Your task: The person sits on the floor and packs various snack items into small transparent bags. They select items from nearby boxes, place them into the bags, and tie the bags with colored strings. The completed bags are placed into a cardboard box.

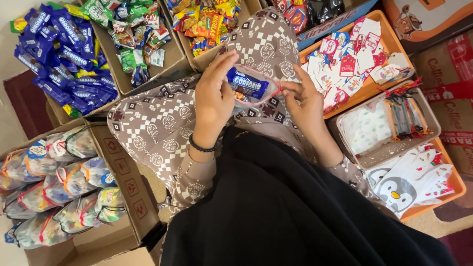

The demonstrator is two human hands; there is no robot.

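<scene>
Pouch [256,101] with blue snack packet [246,84], between hands, left [214,96], right [305,103]

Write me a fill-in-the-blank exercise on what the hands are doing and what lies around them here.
1. The left hand and the right hand hold open a small clear pouch with a ____ snack packet inside.
2. The left wrist wears a ____ band.
3. The cardboard box at lower left holds filled clear ____.
4. The paper bag at lower right shows a ____.

Missing words: blue; black; pouches; penguin
</scene>
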